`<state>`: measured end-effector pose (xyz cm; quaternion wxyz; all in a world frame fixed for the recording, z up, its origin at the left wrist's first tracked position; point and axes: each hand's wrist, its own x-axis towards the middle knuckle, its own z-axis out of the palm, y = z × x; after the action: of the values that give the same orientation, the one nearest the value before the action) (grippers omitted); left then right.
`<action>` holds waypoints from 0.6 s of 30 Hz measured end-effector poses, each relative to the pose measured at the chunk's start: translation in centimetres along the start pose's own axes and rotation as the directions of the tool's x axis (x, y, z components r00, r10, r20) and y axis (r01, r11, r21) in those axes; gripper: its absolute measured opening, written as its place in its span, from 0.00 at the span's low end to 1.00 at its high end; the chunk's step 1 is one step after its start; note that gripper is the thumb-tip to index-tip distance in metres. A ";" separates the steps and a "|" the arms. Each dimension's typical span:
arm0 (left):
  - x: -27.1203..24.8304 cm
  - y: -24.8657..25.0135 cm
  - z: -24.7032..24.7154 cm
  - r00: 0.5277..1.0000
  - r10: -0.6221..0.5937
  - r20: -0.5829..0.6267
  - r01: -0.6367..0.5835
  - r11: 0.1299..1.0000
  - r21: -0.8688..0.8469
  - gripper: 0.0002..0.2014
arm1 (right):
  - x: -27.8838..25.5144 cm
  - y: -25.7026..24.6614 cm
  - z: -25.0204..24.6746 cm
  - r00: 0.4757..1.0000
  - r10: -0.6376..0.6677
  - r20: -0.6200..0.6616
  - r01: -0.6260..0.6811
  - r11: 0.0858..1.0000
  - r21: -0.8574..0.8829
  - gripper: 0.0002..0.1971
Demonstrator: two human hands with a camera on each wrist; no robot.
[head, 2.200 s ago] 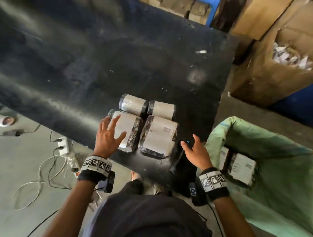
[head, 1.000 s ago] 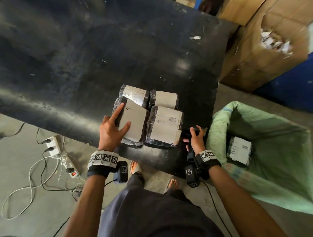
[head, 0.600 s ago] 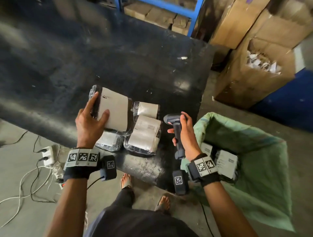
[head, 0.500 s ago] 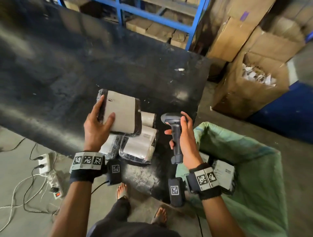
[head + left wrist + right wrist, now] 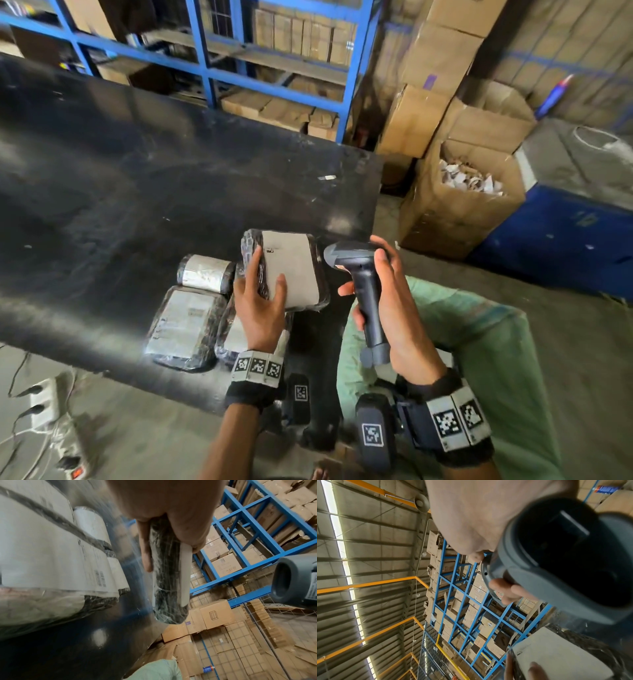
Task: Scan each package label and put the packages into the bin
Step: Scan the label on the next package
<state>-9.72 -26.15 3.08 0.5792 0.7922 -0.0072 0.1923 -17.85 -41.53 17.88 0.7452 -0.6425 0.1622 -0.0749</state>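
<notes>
My left hand (image 5: 260, 308) grips a flat package wrapped in black film with a broad white paper label (image 5: 291, 270), thumb on the label face and fingers along its left edge; my right hand (image 5: 394, 308) is wrapped round the handle of a dark grey pistol-shaped barcode scanner (image 5: 359, 274). The package is lifted clear of the black worktop (image 5: 137, 188) near its right front corner; its long axis runs away from me, label up and tilted toward the scanner, whose head sits just right of it; I judge the scan is the step in hand. Three more film-wrapped packages (image 5: 186, 325) lie at the front edge, left of my wrist. The pale green sack bin (image 5: 479, 342) opens below my right hand, off the worktop's right edge; the right side is nearer for the drop.
</notes>
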 end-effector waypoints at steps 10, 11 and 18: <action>0.0 0.5 0.5 0.998 -0.044 0.040 0.044 0.999 -0.001 0.31 | -0.4 0.0 1.5 0.999 -0.028 0.027 0.027 0.999 0.031 0.14; 0.0 0.6 0.4 0.998 -0.037 0.046 0.037 0.999 0.002 0.31 | -0.3 0.0 1.6 0.999 -0.029 0.028 0.028 0.999 0.024 0.14; 0.5 -0.2 -0.5 0.999 -0.032 0.043 0.032 0.999 -0.002 0.32 | 0.0 1.5 2.2 1.000 0.016 0.007 -0.015 0.998 -0.060 0.16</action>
<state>-9.36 -25.48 3.20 0.5829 0.7954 -0.0070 0.1660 -17.27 -39.27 16.66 0.7268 -0.6634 0.1665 -0.0619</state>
